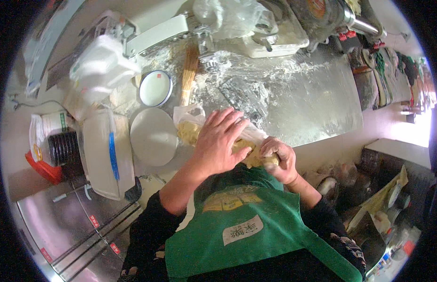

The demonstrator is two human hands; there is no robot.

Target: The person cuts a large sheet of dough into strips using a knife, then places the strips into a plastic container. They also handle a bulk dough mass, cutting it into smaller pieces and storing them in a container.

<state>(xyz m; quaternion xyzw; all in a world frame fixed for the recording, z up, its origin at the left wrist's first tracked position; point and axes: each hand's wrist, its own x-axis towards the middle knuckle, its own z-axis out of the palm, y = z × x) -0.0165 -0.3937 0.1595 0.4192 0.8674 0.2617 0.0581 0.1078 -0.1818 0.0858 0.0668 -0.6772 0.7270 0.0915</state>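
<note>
Yellow dough (pixel 187 133) lies along the near edge of the steel worktop, partly covered by a clear plastic bag (pixel 253 132). My left hand (pixel 220 142) is spread palm down over the middle of it, thumb apart, hiding part of dough and bag. Whether the palm presses on the dough cannot be seen. At the right end, my right hand (pixel 281 158) has its fingers curled around a lump of the dough, which pokes out by the thumb. Just beyond the hands, a flour-dusted dark flat piece (pixel 244 97) rests on the worktop.
Left of the dough are a round white board or lid (pixel 154 136), a blue-rimmed white enamel dish (pixel 155 88) and a pale box (pixel 105 151). A wooden stick bundle (pixel 189 75) lies on the floury worktop (pixel 317 102). A white tray (pixel 274 51) and a machine (pixel 317 17) stand behind.
</note>
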